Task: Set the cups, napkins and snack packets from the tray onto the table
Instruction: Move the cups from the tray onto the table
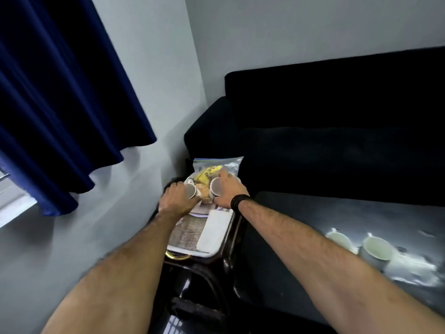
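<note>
I read the job as partly done. Going from my left: the left hand [177, 197] sits at the far end of the tray [192, 251], fingers curled around the side of a white cup [190, 190] that stands on the tray. The grip looks closed on it, though I can't tell whether the cup has lifted off the surface. Just right of that hand, between the two hands, lies a yellow snack packet [207, 175] inside a clear bag [231, 165], not yet moved. Nearer me than both hands, a white napkin [214, 231] lies flat on the tray beside a woven mat [186, 233].

The right hand [228, 189] is wrapped around a second white cup [216, 186], thumb low on the near side and index finger stretched over the far rim toward the bag. That hand is also closed on its cup.

Well to the right of the right hand, on the dark table [313, 213], two cups [361, 244] already stand, with something pale and blurred, perhaps napkins, beside them.

So I judge two cups delivered, two being picked up, and the packet and tray napkin left.
</note>
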